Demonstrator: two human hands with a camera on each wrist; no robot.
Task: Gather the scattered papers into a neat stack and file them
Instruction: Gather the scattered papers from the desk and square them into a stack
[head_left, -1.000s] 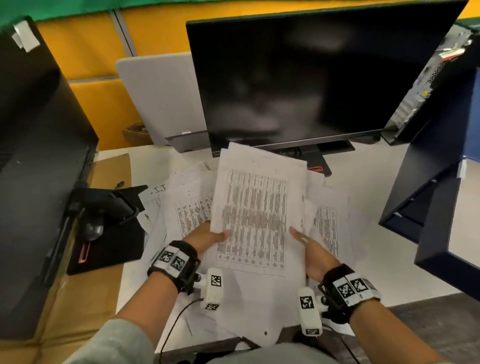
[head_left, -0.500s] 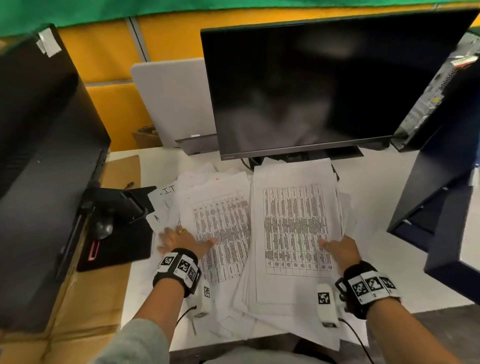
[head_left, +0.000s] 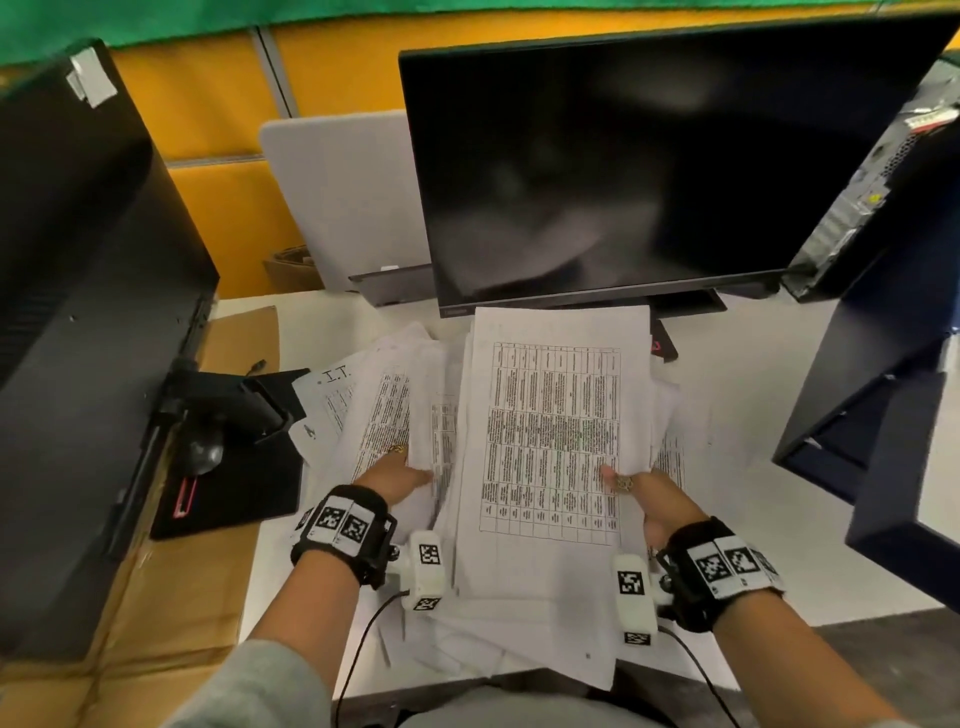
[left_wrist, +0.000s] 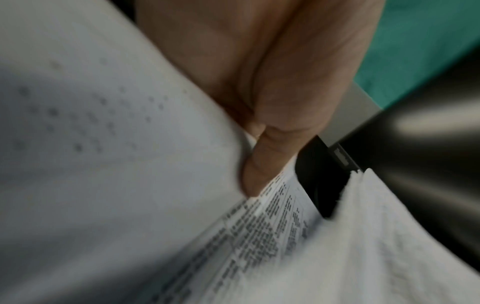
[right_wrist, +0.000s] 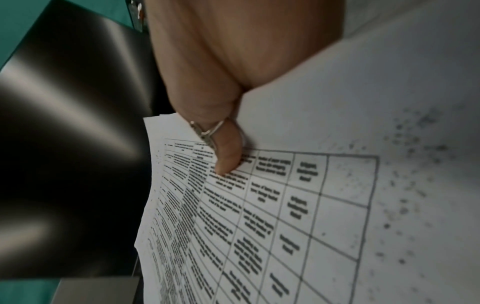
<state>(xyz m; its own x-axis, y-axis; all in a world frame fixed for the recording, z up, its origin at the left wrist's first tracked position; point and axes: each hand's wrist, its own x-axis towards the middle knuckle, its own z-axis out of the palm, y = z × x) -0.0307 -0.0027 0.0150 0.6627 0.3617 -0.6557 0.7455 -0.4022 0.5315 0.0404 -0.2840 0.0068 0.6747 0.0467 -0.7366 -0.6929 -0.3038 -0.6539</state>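
Observation:
A thick stack of printed papers lies mid-desk under the monitor, a table sheet on top. My right hand grips its right edge. The ringed thumb presses on the table sheet, and the fingers are hidden beneath. My left hand holds looser sheets fanned out at the stack's left side. Its thumb lies on a sheet, and its fingers are hidden under paper. More sheets overhang the near desk edge.
A black monitor stands just behind the papers on the white desk. At the left are a black tower, a mouse on a black pad and cardboard. A dark blue cabinet juts in at the right.
The stack, held up by both hands a second ago, now lies on the desk. My left hand left its flat rest on the left sheets and slid right to grip sheets beside the stack.

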